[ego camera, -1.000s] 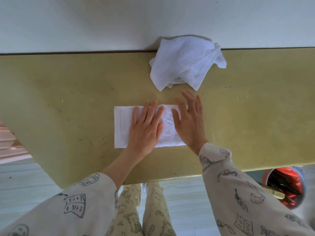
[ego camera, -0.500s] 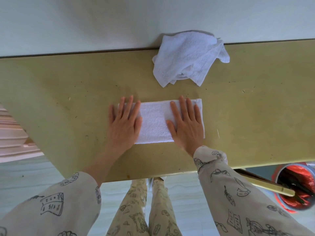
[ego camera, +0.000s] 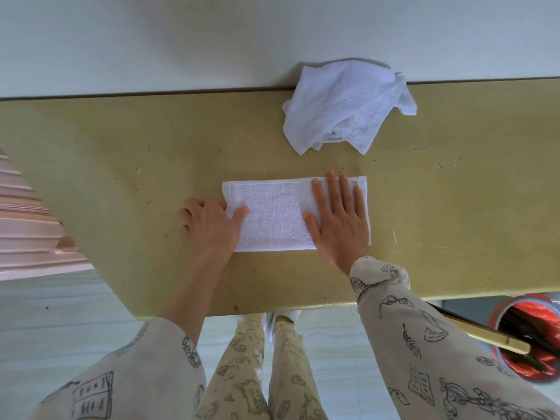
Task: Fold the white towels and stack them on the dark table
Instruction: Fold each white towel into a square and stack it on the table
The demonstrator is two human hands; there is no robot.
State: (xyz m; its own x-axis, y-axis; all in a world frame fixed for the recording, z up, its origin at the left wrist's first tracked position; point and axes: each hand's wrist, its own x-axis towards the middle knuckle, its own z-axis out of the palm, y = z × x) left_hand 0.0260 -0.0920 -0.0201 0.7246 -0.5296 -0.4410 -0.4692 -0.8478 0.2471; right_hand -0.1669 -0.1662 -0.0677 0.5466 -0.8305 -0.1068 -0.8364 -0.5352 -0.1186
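A white towel [ego camera: 275, 213], folded into a long flat strip, lies in the middle of the olive-yellow table [ego camera: 121, 177]. My left hand [ego camera: 212, 225] pinches the strip's left end, thumb on top and fingers curled under the edge. My right hand [ego camera: 339, 219] presses flat on the strip's right end with straight fingers. A second white towel [ego camera: 342, 107] lies crumpled at the table's far edge, against the wall.
A white wall [ego camera: 272, 34] runs along the table's far edge. A red-lined bin [ego camera: 533, 338] stands on the floor at the lower right, beside a brass-coloured bar [ego camera: 485, 334]. Pink steps [ego camera: 27, 225] show at the left.
My left hand slid off the strip's left part and took hold of its left end, fingers curling under. My right hand stayed flat on the right end.
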